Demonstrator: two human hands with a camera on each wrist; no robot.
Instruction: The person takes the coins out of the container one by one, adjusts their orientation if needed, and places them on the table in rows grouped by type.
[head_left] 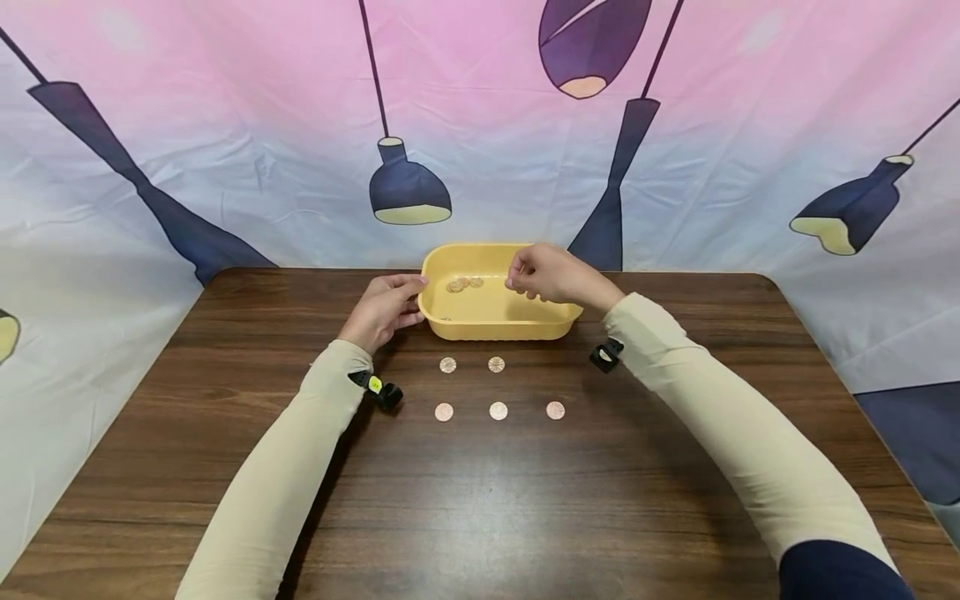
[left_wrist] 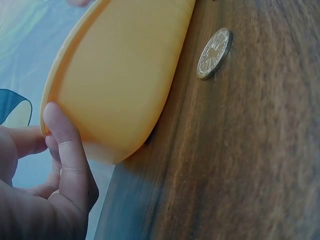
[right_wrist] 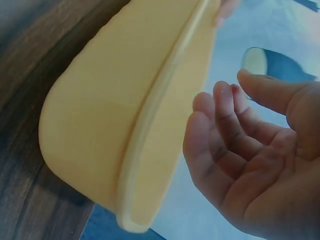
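Note:
A yellow plastic basin (head_left: 501, 331) stands near the table's far edge. At its left end my left hand (head_left: 384, 310) grips the rim, thumb on one side and fingers on the other, as the left wrist view also shows. Over the right part of the basin is my right hand (head_left: 551, 275), its fingers loosely bent. In the right wrist view the thumb is apart from the fingers (right_wrist: 225, 115), and no coin shows between them. Inside the basin, several coins (head_left: 456, 286) lie toward the left. Two coins (head_left: 496, 365) sit on the table just in front of it.
Closer to me, a row of three coins (head_left: 498, 411) lies flat on the brown wooden table (head_left: 480, 500). Behind the basin hangs a cloth backdrop (head_left: 300, 183) printed with dark lamps. Wrist cameras (head_left: 606, 355) are strapped over both sleeves.

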